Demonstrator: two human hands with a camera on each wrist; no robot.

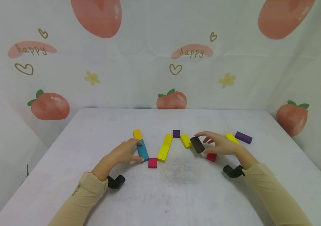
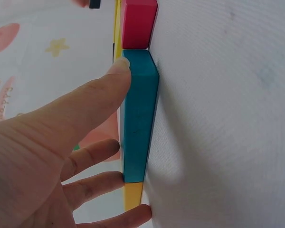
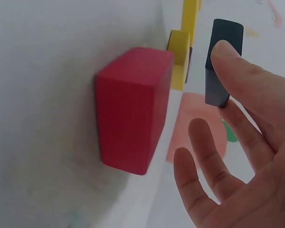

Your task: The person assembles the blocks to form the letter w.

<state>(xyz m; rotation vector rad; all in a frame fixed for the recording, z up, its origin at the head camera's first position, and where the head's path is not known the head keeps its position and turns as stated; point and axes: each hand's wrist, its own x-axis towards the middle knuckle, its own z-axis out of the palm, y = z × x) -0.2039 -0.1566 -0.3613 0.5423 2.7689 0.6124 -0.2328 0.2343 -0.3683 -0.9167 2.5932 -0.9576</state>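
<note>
My left hand [image 1: 125,151] rests on a long blue block [image 1: 142,150], thumb at its near end and fingers spread along its far end. An orange-yellow block [image 1: 137,134] adjoins the blue one's far end, and a red block [image 1: 153,163] lies by its near end. My right hand [image 1: 220,144] pinches a black block [image 1: 197,145] between thumb and fingertips. In the right wrist view this black block [image 3: 218,88] is held above the table. Close to it are a yellow block [image 1: 186,141] on the left and a red block [image 1: 211,157], partly hidden by the hand.
Between the hands, two yellow blocks [image 1: 165,148] lie end to end in a slanting line, with a small purple block [image 1: 176,133] at their far end. Beyond the right hand are another yellow block [image 1: 232,138] and a purple block [image 1: 243,137]. A patterned cloth [image 1: 132,72] hangs behind the table.
</note>
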